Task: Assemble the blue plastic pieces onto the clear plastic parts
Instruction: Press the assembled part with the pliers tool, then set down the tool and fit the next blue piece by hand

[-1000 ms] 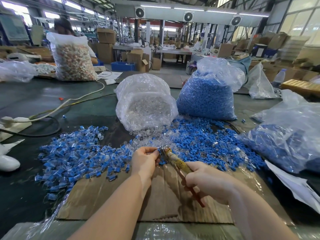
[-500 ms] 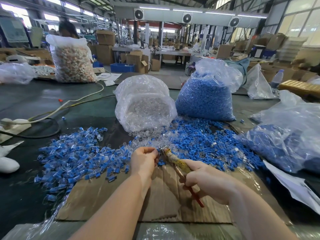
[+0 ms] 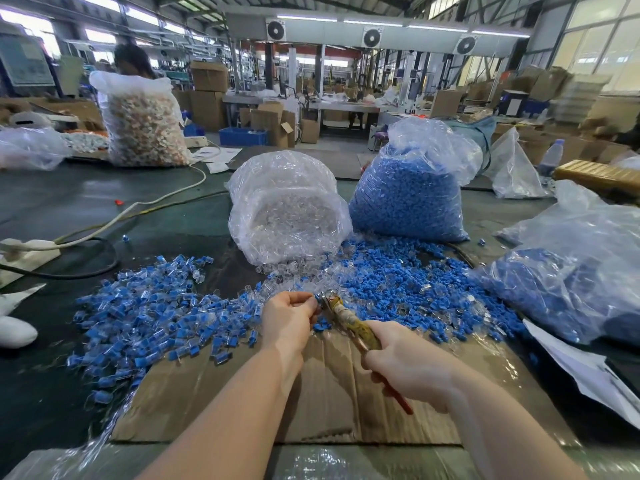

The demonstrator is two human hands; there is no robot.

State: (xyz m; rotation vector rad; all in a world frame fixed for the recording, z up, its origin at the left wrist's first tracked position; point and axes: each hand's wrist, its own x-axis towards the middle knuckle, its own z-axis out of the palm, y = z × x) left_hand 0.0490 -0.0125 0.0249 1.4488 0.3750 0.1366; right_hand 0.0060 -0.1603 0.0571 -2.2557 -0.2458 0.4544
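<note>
A small part (image 3: 316,299) is pinched in the curled fingers of the left hand (image 3: 289,318), just above the far edge of the cardboard (image 3: 221,393). The part is too small and too hidden by the fingers to tell which way it points. Pliers (image 3: 349,322) are gripped in the right hand (image 3: 405,368). Their long axis runs from near right to far left, and the metal tip is pointed at the part, right beside it. It cannot be told if they touch. The red handle end (image 3: 401,403) sticks out below the hand; the middle is covered by the fingers.

A pile of joined blue and clear pieces (image 3: 145,313) is seen to the left. Loose blue pieces (image 3: 398,282) are spread to the right, mixed with clear ones. Behind them 2 bags are stood: a clear bag (image 3: 287,206) and a blue bag (image 3: 412,192). A third bag (image 3: 571,271) is cut off at the right edge.
</note>
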